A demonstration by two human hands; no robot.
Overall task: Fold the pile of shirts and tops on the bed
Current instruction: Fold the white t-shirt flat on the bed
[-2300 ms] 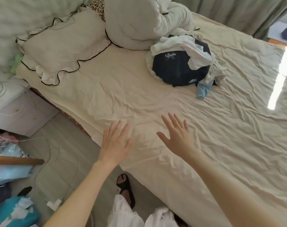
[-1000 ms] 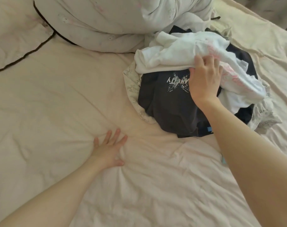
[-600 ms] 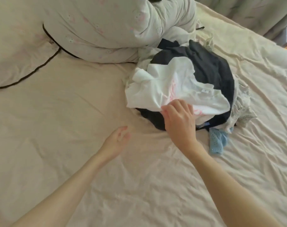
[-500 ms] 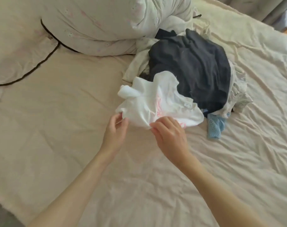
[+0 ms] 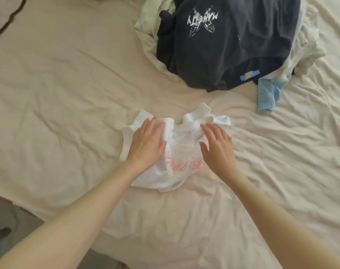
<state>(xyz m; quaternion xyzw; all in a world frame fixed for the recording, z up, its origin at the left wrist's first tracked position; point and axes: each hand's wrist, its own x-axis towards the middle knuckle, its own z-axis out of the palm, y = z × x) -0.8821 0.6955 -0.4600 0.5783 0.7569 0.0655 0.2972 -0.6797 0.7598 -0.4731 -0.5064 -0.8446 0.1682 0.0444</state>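
Both hands flat, fingers straight: left hand (image 5: pixel 147 144) and right hand (image 5: pixel 217 146) press the white top (image 5: pixel 177 152); pink lettering between them unreadable.

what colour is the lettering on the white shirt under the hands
Pink, in a script style, on the white shirt; seen in the head view, partly covered by the hands.

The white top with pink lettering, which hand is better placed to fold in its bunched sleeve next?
Probably the right hand. The bunched sleeve of the white top lies just beyond its fingers. The left hand rests flat on the other side, well placed to pin the fabric.
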